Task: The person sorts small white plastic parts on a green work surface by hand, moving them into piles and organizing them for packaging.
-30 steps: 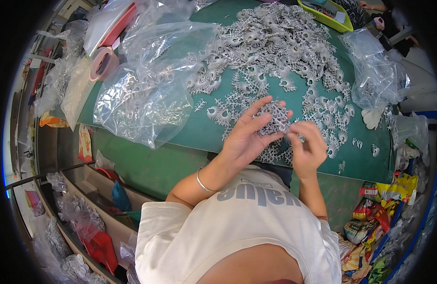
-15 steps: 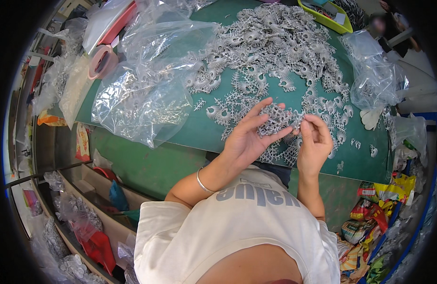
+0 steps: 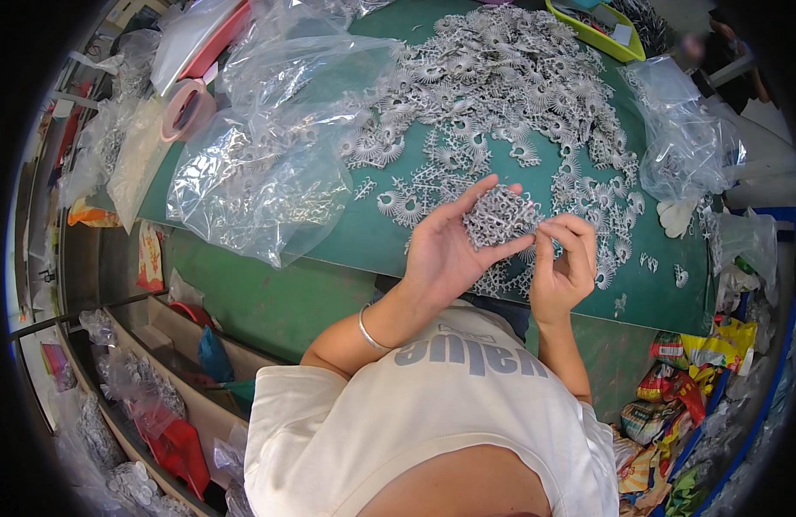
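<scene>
My left hand (image 3: 443, 252) is curled around a thick bunch of grey, branched, lattice-like pieces (image 3: 501, 217), held just above the near part of the table. Its thumb and fingers press the bunch from both sides. My right hand (image 3: 563, 274) is closed in a pinch at the right edge of that bunch; the fingertips hide exactly how much they grip. Beyond both hands a large heap of similar grey pieces (image 3: 510, 73) spreads over the green table (image 3: 363, 246), with round, fan-like ones mixed among the branched ones.
A big clear plastic bag (image 3: 251, 194) covers the table's left side, beside a pink container (image 3: 188, 110). A yellow-green tray (image 3: 596, 33) stands at the far right, near another clear bag (image 3: 687, 129). Colourful packets (image 3: 674, 388) lie low on the right.
The pieces that stretched between my hands are now gathered into a more compact bunch in my left hand. My right fingers have shifted slightly left and lower, against its edge.
</scene>
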Demonstrator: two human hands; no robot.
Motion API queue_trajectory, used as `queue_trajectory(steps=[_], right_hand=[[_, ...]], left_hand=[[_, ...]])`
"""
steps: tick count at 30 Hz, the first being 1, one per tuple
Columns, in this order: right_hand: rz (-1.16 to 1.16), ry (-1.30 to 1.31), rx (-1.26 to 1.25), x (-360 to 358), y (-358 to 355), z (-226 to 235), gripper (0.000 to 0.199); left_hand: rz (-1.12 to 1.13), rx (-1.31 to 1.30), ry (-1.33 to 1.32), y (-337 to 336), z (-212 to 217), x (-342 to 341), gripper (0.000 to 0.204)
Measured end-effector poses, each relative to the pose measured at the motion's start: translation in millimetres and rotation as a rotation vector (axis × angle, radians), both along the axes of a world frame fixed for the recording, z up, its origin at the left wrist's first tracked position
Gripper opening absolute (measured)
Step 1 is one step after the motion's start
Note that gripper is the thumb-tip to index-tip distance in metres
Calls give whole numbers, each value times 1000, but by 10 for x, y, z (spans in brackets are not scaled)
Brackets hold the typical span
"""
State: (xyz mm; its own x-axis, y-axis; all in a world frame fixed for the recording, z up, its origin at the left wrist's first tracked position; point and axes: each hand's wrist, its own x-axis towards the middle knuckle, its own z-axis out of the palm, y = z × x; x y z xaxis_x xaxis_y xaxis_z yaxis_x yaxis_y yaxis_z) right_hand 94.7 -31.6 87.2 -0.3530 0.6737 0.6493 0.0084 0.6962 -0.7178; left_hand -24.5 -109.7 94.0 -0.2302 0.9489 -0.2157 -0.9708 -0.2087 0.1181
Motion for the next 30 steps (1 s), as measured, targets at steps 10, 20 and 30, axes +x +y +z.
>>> queue_trajectory(steps=[10,20,30], right_hand=[[-31,-94,214,41,23,-79,20],[288,-284,77,-115,39,67,23],[197,-86,-605,433,435,-387,14]], left_hand=[[-32,46,-17,15,-64,20,38],[10,-156,116,39,-376,-87,36],[820,-228,367,246,-686,-2579,33]])
